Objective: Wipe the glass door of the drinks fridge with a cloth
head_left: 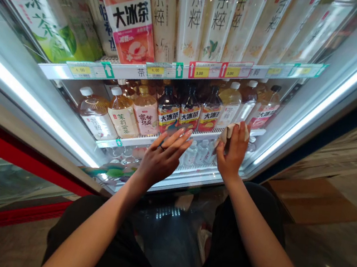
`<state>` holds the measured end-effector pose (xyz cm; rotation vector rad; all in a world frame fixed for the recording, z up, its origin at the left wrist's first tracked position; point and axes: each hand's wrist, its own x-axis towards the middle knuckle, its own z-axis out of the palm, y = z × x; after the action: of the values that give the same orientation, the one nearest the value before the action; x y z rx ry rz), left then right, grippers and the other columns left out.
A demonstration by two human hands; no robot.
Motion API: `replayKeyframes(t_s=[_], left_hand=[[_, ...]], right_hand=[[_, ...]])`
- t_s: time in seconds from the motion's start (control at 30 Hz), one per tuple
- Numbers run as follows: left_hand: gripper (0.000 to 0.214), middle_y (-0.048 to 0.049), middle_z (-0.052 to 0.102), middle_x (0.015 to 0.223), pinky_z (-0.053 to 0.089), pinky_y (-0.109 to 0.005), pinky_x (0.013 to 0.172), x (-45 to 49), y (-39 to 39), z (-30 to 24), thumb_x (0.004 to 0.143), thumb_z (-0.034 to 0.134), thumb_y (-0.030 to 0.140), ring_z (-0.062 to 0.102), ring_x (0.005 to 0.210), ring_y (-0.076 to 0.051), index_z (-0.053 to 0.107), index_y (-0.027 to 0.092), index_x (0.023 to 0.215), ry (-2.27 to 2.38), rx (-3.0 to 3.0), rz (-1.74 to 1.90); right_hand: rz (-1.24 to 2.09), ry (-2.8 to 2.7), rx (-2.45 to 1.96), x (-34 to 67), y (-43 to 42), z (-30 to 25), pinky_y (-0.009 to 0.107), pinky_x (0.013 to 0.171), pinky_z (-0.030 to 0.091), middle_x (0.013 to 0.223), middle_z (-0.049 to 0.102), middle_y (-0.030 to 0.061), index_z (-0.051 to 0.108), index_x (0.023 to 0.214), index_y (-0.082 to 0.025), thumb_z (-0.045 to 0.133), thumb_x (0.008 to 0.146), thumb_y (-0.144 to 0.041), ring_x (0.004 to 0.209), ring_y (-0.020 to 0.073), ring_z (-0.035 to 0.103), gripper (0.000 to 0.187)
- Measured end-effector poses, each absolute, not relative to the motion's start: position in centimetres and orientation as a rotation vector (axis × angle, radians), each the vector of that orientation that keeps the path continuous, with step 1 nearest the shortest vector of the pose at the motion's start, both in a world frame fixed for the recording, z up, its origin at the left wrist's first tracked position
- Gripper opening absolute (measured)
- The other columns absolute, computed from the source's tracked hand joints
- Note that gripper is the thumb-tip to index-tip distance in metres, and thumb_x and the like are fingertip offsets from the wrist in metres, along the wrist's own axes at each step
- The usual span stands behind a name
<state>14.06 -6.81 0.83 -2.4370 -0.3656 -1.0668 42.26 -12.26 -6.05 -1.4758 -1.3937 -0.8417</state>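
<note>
My right hand (pixel 234 155) is closed around a pale beige folded cloth (pixel 225 135), in front of the right part of the middle shelf. Part of the cloth is hidden by the fingers. My left hand (pixel 168 150), with a ring on one finger, has its fingers stretched out and holds nothing. It hovers before the front edge of the middle shelf (pixel 142 140), nearest the dark iced-tea bottles (pixel 189 112). Whether its fingertips touch anything, I cannot tell. Left of those bottles stand a pink-labelled bottle (pixel 146 114) and a cream-labelled tea bottle (pixel 124 119).
Large bottles (pixel 189 16) fill the upper shelf, whose front rail (pixel 130 72) carries price tags. Small clear bottles (pixel 202 151) stand on the lowest shelf. Bright light strips (pixel 332 87) line both sides of the cooler. Flat cardboard (pixel 315 201) lies on the floor at right.
</note>
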Motion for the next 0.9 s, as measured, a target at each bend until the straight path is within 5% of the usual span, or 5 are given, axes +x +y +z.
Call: replayKeyframes(t_s=[0.27, 0.9], left_hand=[[0.065, -0.0067, 0.06, 0.164, 0.016, -0.038, 0.142, 14.3, -6.9, 0.6, 0.097, 0.049, 0.001, 0.045, 0.162, -0.018, 0.054, 0.016, 0.16, -0.348, -2.435, -1.059], [0.064, -0.0067, 0.06, 0.164, 0.015, -0.039, 0.142, 14.1, -6.9, 0.6, 0.098, 0.048, 0.003, 0.045, 0.162, -0.018, 0.054, 0.016, 0.161, -0.365, -2.422, -1.055]], right_hand=[[-0.824, -1.555, -1.47, 41.3, -11.5, -6.6, 0.077, 0.129, 0.034, 0.187, 0.017, 0.0113, -0.003, 0.179, -0.036, 0.053, 0.105, -0.033, 0.171, 0.0442, 0.02, 0.093], [-0.813, -1.511, -1.393, 40.3, -11.2, -6.2, 0.073, 0.129, 0.039, 0.188, 0.017, 0.0086, 0.0, 0.18, -0.036, 0.054, 0.105, -0.028, 0.172, 0.041, 0.019, 0.093]])
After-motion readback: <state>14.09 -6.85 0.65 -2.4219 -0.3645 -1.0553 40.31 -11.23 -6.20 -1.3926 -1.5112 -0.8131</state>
